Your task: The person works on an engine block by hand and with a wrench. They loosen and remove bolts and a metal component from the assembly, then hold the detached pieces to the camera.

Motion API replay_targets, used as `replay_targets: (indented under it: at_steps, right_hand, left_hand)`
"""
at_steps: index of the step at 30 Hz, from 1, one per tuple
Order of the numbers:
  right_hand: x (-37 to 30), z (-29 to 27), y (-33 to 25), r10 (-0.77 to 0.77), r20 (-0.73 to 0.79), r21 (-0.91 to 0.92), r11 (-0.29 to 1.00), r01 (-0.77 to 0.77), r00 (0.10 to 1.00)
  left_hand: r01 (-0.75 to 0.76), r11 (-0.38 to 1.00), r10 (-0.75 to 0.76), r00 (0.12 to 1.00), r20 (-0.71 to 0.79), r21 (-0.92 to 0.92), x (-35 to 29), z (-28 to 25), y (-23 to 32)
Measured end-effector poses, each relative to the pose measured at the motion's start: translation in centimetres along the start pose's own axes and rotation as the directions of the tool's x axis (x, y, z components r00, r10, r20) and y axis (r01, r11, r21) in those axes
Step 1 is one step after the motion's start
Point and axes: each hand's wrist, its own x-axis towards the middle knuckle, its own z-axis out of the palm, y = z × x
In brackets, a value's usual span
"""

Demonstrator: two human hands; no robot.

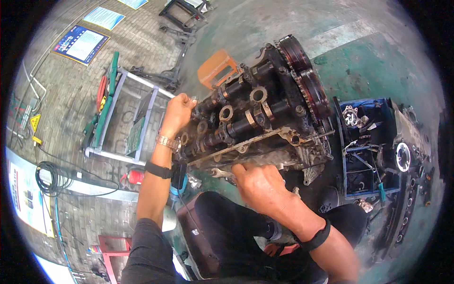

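A greasy engine cylinder head (241, 109) with its camshafts exposed lies in front of me. Two toothed timing wheels (302, 75) with a chain sit at its far right end. My left hand (178, 112) is at the left end of the head, fingers curled closed; whatever they grip is hidden. Along the near side, my right hand (260, 185) is closed in a fist beside the engine's lower edge. What it holds, if anything, cannot be made out. A pale metal piece (220, 173) shows just left of that fist.
A blue parts crate (345, 175) with loose metal parts stands at the right, next to more engine parts (403, 158). An orange stool (218, 68) is behind the engine. A metal-framed cart (120, 151) and a red cylinder (136, 177) are at the left.
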Motion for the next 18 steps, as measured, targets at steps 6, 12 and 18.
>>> replay_targets:
  at_steps: [6,12,18]
  right_hand:
    - [0.1,-0.2,-0.1,-0.026,-0.013,-0.039,0.999,0.025,1.000]
    - [0.1,-0.2,-0.1,-0.005,-0.021,0.009,1.000,0.005,1.000]
    - [0.1,-0.3,-0.2,-0.006,0.017,-0.033,0.999,0.007,1.000]
  left_hand:
    - [-0.004,0.999,0.004,1.000,0.000,0.050,-0.1,-0.1,0.5]
    - [-0.005,0.993,0.005,1.000,0.001,0.119,-0.4,-0.4,1.5]
    - [0.007,0.988,-0.005,1.000,-0.015,0.154,-0.5,-0.5,1.9]
